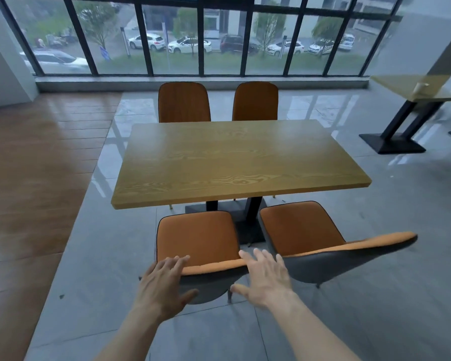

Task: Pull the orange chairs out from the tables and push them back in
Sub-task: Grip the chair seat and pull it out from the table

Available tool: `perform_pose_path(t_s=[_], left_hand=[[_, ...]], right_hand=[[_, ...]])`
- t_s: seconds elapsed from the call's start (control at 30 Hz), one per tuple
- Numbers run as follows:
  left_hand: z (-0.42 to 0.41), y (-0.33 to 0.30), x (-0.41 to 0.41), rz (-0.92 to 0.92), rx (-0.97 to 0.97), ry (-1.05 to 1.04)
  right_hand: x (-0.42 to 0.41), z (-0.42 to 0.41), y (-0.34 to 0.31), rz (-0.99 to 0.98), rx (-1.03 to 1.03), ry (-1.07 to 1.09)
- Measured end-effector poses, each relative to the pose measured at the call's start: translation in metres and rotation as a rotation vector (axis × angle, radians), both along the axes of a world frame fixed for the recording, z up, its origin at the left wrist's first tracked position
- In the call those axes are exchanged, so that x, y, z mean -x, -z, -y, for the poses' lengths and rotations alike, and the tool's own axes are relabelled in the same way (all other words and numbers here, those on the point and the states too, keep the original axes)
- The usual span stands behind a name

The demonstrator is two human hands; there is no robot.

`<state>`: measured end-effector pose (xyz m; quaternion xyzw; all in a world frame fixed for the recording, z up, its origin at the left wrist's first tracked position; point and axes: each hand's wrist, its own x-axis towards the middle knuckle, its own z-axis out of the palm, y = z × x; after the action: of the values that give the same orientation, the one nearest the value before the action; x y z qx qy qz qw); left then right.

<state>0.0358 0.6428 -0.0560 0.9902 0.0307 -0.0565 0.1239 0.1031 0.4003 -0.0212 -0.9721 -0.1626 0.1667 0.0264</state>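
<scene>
- Your left hand [164, 282] and right hand [264, 278], fingers spread and gripping nothing, sit at the backrest of the near-left orange padded chair with dark shell [198, 238].
- That chair and its right-hand neighbour [305, 227] stand clear of the rectangular wood-grain table [235, 160]; both likely need pushing in.
- The two far orange chairs [184, 102] sit tucked.

Four orange chairs [197, 238] around table [235, 157]
</scene>
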Motion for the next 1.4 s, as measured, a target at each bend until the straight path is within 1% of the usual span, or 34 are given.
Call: perform_pose_path(t_s=[0.27, 0.4, 0.53, 0.67, 0.73, 0.9, 1.0, 1.13, 1.27, 1.33, 1.4], left_hand=[[0.054, -0.042, 0.004, 0.004, 0.105, 0.022], [0.085, -0.058, -0.013, 0.037, 0.106, 0.047], [0.139, -0.061, -0.041, 0.052, 0.107, 0.055], [0.225, -0.046, -0.081, -0.007, 0.112, 0.057], [0.275, -0.030, -0.103, -0.041, 0.121, 0.021], [0.389, -0.004, -0.145, -0.133, 0.142, -0.051], [0.435, 0.006, -0.162, -0.147, 0.139, -0.048], [0.470, 0.022, -0.191, -0.197, 0.121, -0.033], [0.488, 0.040, -0.217, -0.244, 0.073, 0.048], [0.491, 0.051, -0.225, -0.225, 0.078, 0.054], [0.490, 0.060, -0.228, -0.157, 0.100, 0.038]], right_hand=[[0.024, 0.058, -0.047, -0.004, -0.010, 0.112], [0.006, 0.103, -0.056, 0.033, -0.042, 0.168], [-0.025, 0.158, -0.055, 0.035, -0.079, 0.165], [-0.073, 0.237, -0.034, 0.005, -0.104, 0.137], [-0.103, 0.287, -0.019, -0.009, -0.093, 0.116], [-0.166, 0.404, 0.013, -0.067, 0.044, 0.029], [-0.201, 0.452, 0.026, -0.092, 0.095, 0.005], [-0.239, 0.483, 0.044, -0.117, 0.125, -0.040], [-0.257, 0.494, 0.068, -0.145, 0.106, -0.061], [-0.262, 0.498, 0.080, -0.121, 0.101, -0.079], [-0.264, 0.501, 0.092, -0.060, 0.085, -0.100]])
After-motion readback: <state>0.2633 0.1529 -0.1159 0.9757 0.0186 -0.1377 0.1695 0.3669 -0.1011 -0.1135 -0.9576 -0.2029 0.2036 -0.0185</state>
